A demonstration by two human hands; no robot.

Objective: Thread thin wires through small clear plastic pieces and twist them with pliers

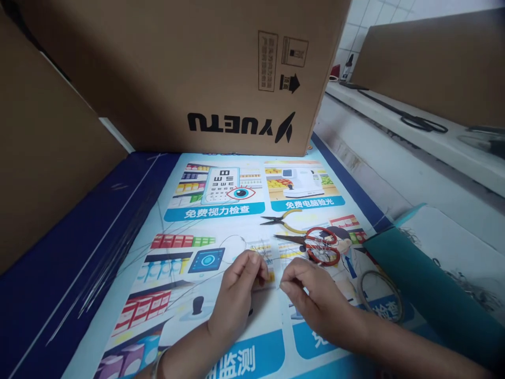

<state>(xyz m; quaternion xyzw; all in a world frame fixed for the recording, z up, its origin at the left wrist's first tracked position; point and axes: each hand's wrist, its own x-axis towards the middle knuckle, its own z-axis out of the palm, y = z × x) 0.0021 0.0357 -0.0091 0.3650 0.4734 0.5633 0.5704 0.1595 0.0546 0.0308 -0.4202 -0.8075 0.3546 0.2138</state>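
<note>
On the picture sheet (272, 342), thin wire (235, 236) loops beside our left hand (239, 295), which seems to pinch it. Our right hand (317, 295) is apart from the left; we cannot tell if it pinches too. The wire looks light and springy, so we should hold near its end.

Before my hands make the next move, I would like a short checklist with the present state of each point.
1. Hands apart: ok; a gap shows between the left hand and the right hand.
2. Secure grip: cannot tell; anything between the fingertips is too fine to make out.
3. Yellow-handled pliers within reach: probably ok; they lie beyond the hands.
4. Handles of the red-handled scissors clear: not ok; fine strands lie about them.
5. Wire coil away from the fingers: ok; it lies near the teal box.
</note>
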